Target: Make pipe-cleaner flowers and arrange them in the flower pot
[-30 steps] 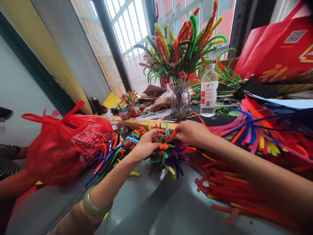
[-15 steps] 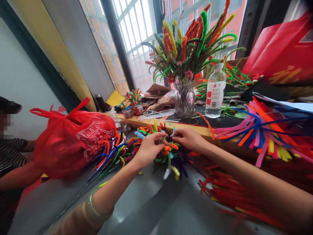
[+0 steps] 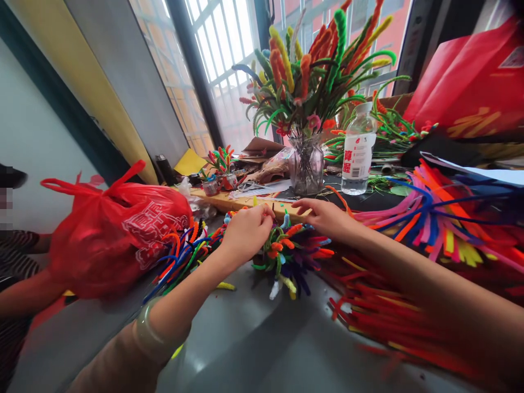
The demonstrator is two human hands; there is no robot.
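Observation:
A thick bunch of short, curled pipe cleaners (image 3: 282, 251) in many colours stands on the grey table (image 3: 245, 338). My left hand (image 3: 246, 232) is closed in a pinch at the bunch's upper left. A small dark tip shows by its fingers, but what they hold is too hidden to name. To the upper right of the bunch is my right hand (image 3: 327, 217), its fingers stretched out and apart with nothing visible in them. Longer loose pipe cleaners (image 3: 182, 259) lie left of the bunch, and red pipe cleaners (image 3: 380, 314) are spread under my right forearm.
A red plastic bag (image 3: 102, 240) sits at the left, near a person's arm (image 3: 30, 295). Behind stand a glass vase (image 3: 306, 166) of pipe-cleaner stems and a water bottle (image 3: 358, 153). More long pipe cleaners (image 3: 434, 218) hang over the ledge at right.
My hands have moved apart. The left has turned and closed into a tighter pinch, while the right has drawn back from the bunch with its fingers opened.

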